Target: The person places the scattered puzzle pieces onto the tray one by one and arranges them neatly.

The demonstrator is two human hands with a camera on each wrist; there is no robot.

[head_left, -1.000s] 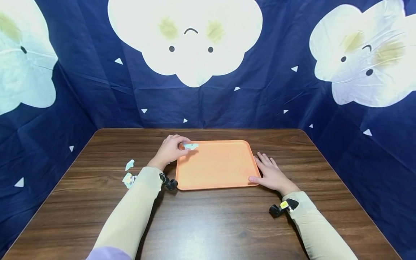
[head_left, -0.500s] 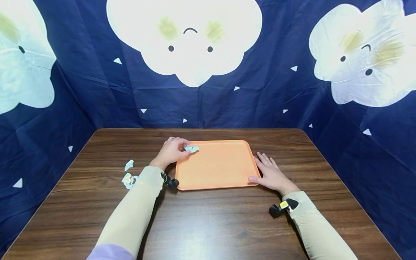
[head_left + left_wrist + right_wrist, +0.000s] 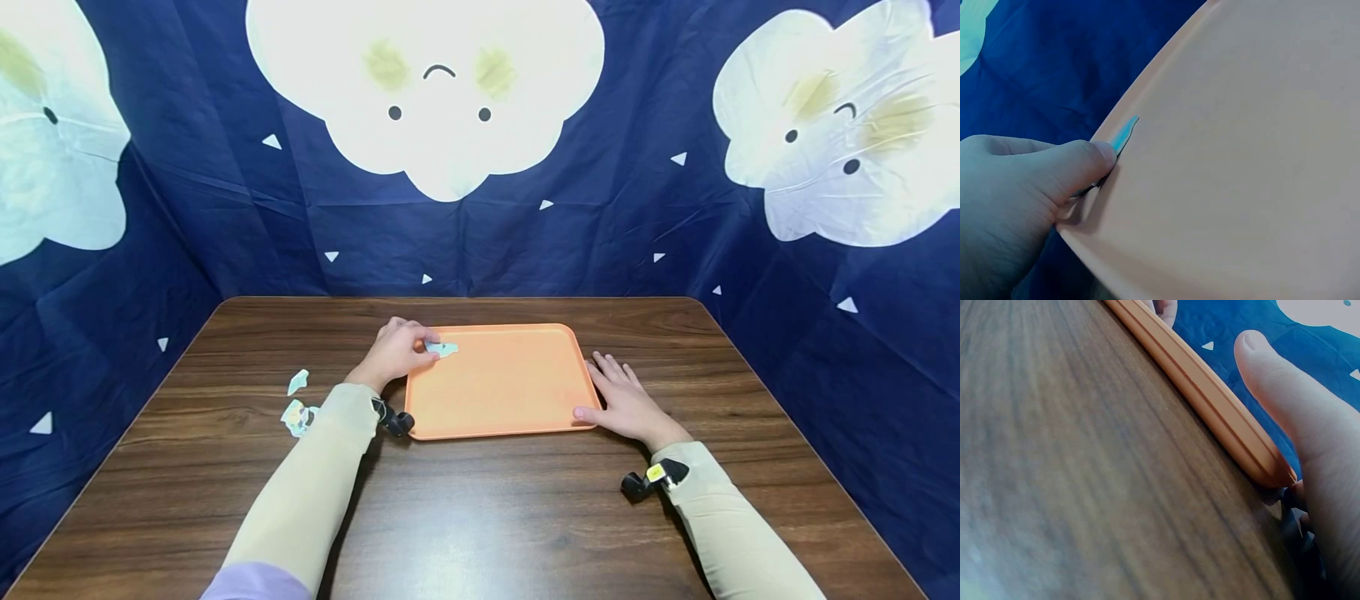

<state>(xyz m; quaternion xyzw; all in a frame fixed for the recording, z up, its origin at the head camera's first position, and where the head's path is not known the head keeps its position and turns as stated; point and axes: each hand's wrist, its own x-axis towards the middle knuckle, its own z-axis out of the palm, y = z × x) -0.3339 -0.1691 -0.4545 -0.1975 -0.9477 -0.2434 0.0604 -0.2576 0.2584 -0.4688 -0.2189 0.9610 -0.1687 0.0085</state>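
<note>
A thin, light-blue flat piece [image 3: 444,349] with an irregular outline is at the back left corner of the orange tray [image 3: 502,379]. My left hand [image 3: 393,354] pinches it between thumb and fingers. In the left wrist view the blue piece [image 3: 1124,134] leans at a slant by the tray's rim, and the thumb covers part of it. My right hand [image 3: 626,404] lies along the tray's right side with fingers extended and thumb over the near right corner. The right wrist view shows the thumb [image 3: 1285,394] above the tray's side wall [image 3: 1210,400].
Left of the tray, a pale blue piece [image 3: 297,382] lies on the wooden table [image 3: 480,517]. Nearer are patterned pieces [image 3: 297,417], partly behind my left sleeve. A dark blue curtain [image 3: 465,242] with white cloud shapes hangs around the table's back and sides.
My left hand has lowered the blue piece slightly toward the tray and shifted it a little nearer. The right hand and the tray have stayed put.
</note>
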